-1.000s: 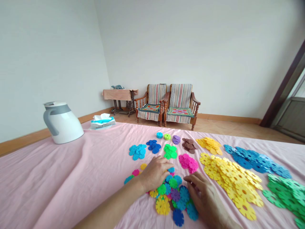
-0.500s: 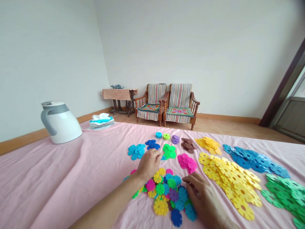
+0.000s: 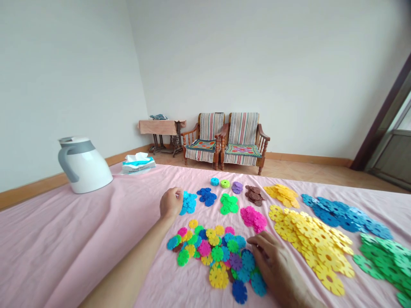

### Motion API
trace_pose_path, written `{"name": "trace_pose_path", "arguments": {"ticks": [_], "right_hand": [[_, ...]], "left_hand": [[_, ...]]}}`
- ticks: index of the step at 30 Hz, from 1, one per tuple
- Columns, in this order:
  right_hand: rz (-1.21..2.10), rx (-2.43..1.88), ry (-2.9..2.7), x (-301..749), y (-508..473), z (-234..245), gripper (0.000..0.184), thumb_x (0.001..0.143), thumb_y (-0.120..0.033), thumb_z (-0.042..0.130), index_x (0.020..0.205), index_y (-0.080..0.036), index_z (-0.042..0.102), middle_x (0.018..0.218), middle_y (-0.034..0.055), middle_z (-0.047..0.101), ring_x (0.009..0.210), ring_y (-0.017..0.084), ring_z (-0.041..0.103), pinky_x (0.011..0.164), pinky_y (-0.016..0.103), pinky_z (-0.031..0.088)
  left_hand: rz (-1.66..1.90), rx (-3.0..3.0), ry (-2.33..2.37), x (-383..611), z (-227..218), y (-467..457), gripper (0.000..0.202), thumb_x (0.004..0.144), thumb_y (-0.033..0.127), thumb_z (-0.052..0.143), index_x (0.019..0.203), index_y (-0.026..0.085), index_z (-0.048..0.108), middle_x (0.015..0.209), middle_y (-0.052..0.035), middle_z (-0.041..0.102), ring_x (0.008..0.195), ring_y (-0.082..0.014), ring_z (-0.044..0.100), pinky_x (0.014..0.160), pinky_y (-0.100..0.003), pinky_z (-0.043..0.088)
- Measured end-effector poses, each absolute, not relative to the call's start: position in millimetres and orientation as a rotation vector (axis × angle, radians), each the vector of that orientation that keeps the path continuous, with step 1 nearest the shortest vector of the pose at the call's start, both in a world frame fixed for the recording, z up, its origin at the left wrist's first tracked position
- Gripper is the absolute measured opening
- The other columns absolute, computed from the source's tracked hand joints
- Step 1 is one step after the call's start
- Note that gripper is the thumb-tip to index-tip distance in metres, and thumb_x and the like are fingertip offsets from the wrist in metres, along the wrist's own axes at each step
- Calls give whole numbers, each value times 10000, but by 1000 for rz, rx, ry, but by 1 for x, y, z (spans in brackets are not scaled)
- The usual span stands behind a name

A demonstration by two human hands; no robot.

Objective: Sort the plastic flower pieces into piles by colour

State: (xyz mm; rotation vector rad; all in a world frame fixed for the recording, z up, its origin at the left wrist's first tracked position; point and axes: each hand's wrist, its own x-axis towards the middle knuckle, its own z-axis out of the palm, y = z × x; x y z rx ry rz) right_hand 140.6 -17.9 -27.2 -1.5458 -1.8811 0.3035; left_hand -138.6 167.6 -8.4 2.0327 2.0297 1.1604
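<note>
My left hand (image 3: pixel 171 202) is at the left edge of a small pile of light blue snowflake discs (image 3: pixel 189 202), its fingers curled together. Whatever sits between those fingertips is hidden. In front of me lies a mixed heap of snowflake discs (image 3: pixel 217 253) in blue, green, yellow, pink and purple. My right hand (image 3: pixel 276 263) rests at the heap's right side, fingers loosely bent and apart, with no disc visible in them. Sorted piles stand beyond the heap: dark blue discs (image 3: pixel 207 196), bright green discs (image 3: pixel 229 204), pink discs (image 3: pixel 253 219) and brown discs (image 3: pixel 255 195).
Large yellow discs (image 3: pixel 316 244), large blue discs (image 3: pixel 346 214) and large green discs (image 3: pixel 387 259) spread to the right on the pink cloth (image 3: pixel 128 231). A white jug (image 3: pixel 90 169) and a tissue box (image 3: pixel 138 164) stand at the left. Two wooden armchairs (image 3: pixel 243 149) are beyond.
My left hand has moved left from beside the bright green pile to the light blue pile. The light blue disc at its fingers no longer shows there. My right hand has stayed put.
</note>
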Motion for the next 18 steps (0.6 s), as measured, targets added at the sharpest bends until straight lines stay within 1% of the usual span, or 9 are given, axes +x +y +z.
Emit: {"name": "trace_pose_path", "arguments": {"ticks": [2, 4, 7, 8, 10, 12, 15, 16, 18], "right_hand": [[291, -1546, -1877, 140, -19, -26, 295, 912, -319, 368, 941, -228, 648, 881, 54, 637, 813, 183, 607, 717, 278, 467], [282, -1548, -1875, 141, -19, -26, 277, 904, -306, 383, 933, -232, 648, 876, 47, 642, 803, 180, 611, 708, 271, 468], [266, -1554, -1855, 141, -19, -27, 262, 891, -283, 394, 934, -231, 647, 883, 43, 647, 798, 177, 615, 704, 269, 471], [258, -1557, -1845, 142, -18, -27, 261, 887, -276, 394, 929, -227, 647, 885, 43, 648, 797, 176, 615, 702, 269, 471], [238, -1574, -1829, 143, -17, -28, 265, 878, -266, 391, 915, -222, 650, 869, 42, 649, 782, 175, 614, 686, 270, 469], [216, -1597, -1804, 144, -16, -28, 272, 868, -253, 387, 901, -219, 655, 848, 42, 651, 770, 175, 614, 676, 273, 468], [208, -1606, -1760, 146, -14, -29, 277, 852, -241, 388, 899, -215, 659, 845, 46, 660, 773, 178, 619, 683, 277, 472], [211, -1601, -1750, 146, -14, -29, 277, 847, -240, 388, 896, -213, 660, 849, 48, 663, 777, 180, 622, 686, 278, 473], [217, -1594, -1747, 147, -14, -30, 280, 843, -239, 387, 890, -211, 662, 845, 51, 665, 775, 184, 625, 682, 279, 474]], "left_hand": [[1223, 2093, 1925, -131, -4, 162, 196, 790, 182, 500, 895, 198, 665, 908, -33, 690, 765, -158, 624, 710, -247, 456], [1243, 2186, 1711, -118, 1, 151, 178, 801, 186, 498, 852, 187, 669, 879, -37, 683, 761, -155, 616, 729, -256, 465], [1112, 2323, 1293, -90, 10, 123, 173, 813, 186, 509, 787, 184, 680, 794, -28, 678, 744, -144, 606, 713, -246, 460], [1033, 2372, 1156, -80, 12, 111, 166, 817, 194, 523, 791, 183, 687, 799, -28, 675, 754, -142, 604, 716, -243, 457], [874, 2472, 938, -62, 16, 88, 153, 825, 242, 559, 828, 190, 703, 810, -30, 674, 795, -152, 599, 759, -261, 448], [749, 2576, 769, -49, 18, 68, 180, 822, 304, 589, 929, 214, 704, 894, -40, 676, 896, -179, 583, 838, -298, 428], [603, 2700, 617, -41, 17, 54, 317, 764, 372, 662, 1052, 240, 669, 1013, -51, 664, 985, -220, 555, 919, -360, 382], [573, 2722, 602, -41, 15, 53, 332, 755, 377, 672, 1059, 244, 665, 1031, -53, 661, 997, -227, 550, 925, -369, 375], [542, 2736, 618, -43, 12, 57, 291, 773, 342, 657, 1048, 248, 669, 1030, -52, 663, 1000, -225, 551, 915, -364, 379]]}}
